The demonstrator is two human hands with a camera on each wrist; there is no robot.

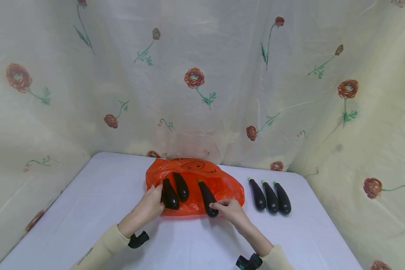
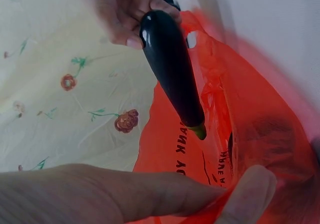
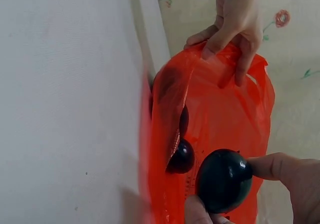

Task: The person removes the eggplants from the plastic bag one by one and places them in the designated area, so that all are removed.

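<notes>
The left hand (image 1: 152, 201) pinches the red bag (image 1: 193, 205); the right hand (image 1: 231, 210) pinches 1 eggplant (image 1: 206, 194) near its thick end; 3 eggplants (image 1: 271, 199) lie beside.

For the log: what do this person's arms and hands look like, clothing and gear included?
The left sleeve and right sleeve are pale cream, the left one bearing small dark lettering. A compact black device shows by each cuff. The left hand and right hand are ungloved.

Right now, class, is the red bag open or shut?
Open: the left hand pinches the red bag at its rim, and eggplants show inside.
</notes>
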